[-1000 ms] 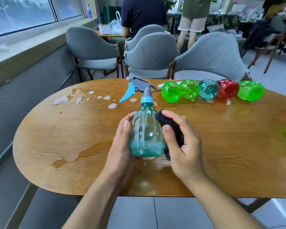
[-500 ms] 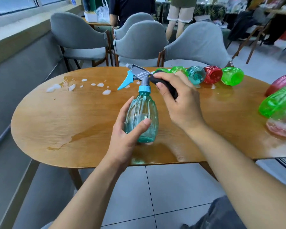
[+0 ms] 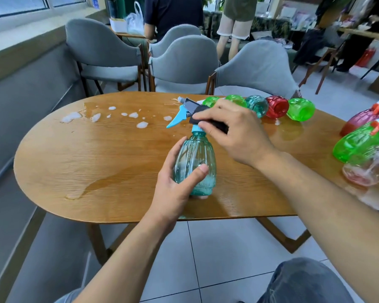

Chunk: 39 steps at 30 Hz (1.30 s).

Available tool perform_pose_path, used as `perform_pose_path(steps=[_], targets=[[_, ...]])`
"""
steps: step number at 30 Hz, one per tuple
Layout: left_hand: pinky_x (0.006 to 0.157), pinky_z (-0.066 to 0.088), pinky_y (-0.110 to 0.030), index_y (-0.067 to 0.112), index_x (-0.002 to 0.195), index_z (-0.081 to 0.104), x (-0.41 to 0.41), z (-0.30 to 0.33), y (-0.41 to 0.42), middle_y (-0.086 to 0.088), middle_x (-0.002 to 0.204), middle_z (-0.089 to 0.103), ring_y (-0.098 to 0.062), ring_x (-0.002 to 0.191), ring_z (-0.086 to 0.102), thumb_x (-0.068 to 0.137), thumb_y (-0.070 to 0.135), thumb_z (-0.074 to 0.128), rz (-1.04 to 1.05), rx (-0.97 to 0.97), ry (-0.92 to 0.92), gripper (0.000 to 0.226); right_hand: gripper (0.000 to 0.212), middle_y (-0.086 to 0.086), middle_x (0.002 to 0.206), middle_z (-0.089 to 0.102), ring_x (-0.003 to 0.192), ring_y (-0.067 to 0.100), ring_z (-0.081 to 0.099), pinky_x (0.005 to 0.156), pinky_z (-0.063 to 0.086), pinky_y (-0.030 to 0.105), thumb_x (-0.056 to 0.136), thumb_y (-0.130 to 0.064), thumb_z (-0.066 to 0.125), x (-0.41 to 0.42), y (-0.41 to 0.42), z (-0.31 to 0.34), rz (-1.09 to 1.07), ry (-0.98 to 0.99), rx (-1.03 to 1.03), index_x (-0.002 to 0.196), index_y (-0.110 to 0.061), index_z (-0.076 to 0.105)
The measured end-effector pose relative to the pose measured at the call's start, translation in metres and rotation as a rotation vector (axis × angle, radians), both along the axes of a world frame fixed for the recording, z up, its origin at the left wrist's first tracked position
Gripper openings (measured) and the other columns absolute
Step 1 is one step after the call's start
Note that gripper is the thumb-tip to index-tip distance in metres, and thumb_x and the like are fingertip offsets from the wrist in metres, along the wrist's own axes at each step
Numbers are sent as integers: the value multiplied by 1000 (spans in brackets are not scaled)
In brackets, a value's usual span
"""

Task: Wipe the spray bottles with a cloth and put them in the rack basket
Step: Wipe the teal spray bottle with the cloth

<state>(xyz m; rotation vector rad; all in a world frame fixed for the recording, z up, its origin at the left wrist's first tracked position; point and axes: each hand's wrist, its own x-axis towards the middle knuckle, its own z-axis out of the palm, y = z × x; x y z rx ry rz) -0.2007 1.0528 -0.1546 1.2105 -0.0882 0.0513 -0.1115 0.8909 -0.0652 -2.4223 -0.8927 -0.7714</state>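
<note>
- A teal spray bottle (image 3: 195,165) stands upright on the wooden table (image 3: 96,167), near the table's 6 o'clock edge and a little right of its middle.
- Its blue trigger (image 3: 175,120) points toward 10 o'clock; the grey spray head (image 3: 189,105) sits at the bottle's 12 o'clock.
- The left hand (image 3: 175,189) grips the bottle's belly from 8 o'clock, the thumb curled across the front and the fingers wrapped round the far side.
- The right hand (image 3: 234,130) comes in from 3 o'clock and pinches a dark cloth (image 3: 208,121) against the spray head and neck, fingers curled over the top of the cloth.
- At 1 o'clock from the bottle, a row of bottles lies on its side along the far edge: green (image 3: 209,101), green (image 3: 236,100), teal (image 3: 257,104), red (image 3: 277,106), green (image 3: 301,109).
- At 3 o'clock, by the table's right edge, more bottles crowd together: a dark red one (image 3: 359,123), a green one (image 3: 357,142) and a clear pinkish one (image 3: 369,169).
- Foam blobs (image 3: 71,117) and a wet streak (image 3: 109,180) mark the tabletop at 10 and 8 o'clock.
- Grey chairs (image 3: 184,64) stand beyond the table at 12 o'clock, and two people stand farther back.
</note>
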Motion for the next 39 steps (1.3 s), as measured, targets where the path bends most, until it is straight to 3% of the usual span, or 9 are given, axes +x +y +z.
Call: perform_pose_path(steps=[7,10,15,19,24,28,32,37,39], targets=[[77,66,-45,49,147,54,0,-3,0,12,132,70,-22,120,72,86,28,88,10,33,-10,73,24,-5,100,67,88,16,65,73,55,40,104,-35,62,3,-4,6,-82,-59,80,120,-27,77],[88,65,-52,48,148,53,2,-4,-3,12,134,70,-19,122,71,84,30,83,12,53,-24,73,23,-6,100,65,85,16,64,69,55,38,104,-37,63,-2,-1,2,35,-30,-79,119,-29,77],[83,63,-29,45,148,53,3,-1,-6,20,130,70,-7,120,70,83,27,82,-12,59,-65,73,22,-5,98,66,86,15,63,69,53,37,104,-35,62,8,-5,12,-97,-96,41,119,-28,77],[83,62,-27,44,149,53,3,-2,-6,20,130,70,-6,120,70,84,27,84,-13,57,-68,74,25,-6,100,66,85,15,63,68,53,36,104,-38,62,7,4,10,-8,-90,-97,122,-29,76],[88,60,-25,42,150,52,3,-4,-5,19,131,70,-6,121,69,87,22,87,-12,83,-83,74,24,-5,98,65,83,17,64,68,54,41,105,-38,60,12,8,16,-89,-130,-4,120,-30,77],[89,58,-21,40,150,52,4,-5,-5,20,130,71,-4,120,69,85,23,88,-6,89,-77,76,24,-6,100,65,82,17,66,65,51,32,104,-38,62,3,17,7,82,-146,-216,121,-30,77],[89,58,-21,39,149,53,4,-5,-7,18,130,71,-5,121,69,84,22,88,-10,79,-85,75,23,-5,97,64,79,18,64,65,55,39,104,-38,60,8,12,12,-62,-163,-71,118,-30,77],[90,58,-20,42,147,51,7,-9,-7,17,130,73,-6,123,69,85,24,88,5,69,-68,74,23,-6,98,65,78,15,64,60,51,32,103,-40,63,-2,20,2,137,-156,-298,120,-34,77],[92,59,-24,42,147,53,7,-9,-5,16,131,72,-8,123,69,84,25,85,9,69,-69,73,23,-6,98,66,83,14,64,63,53,33,103,-39,63,3,17,6,81,-168,-226,120,-33,78]])
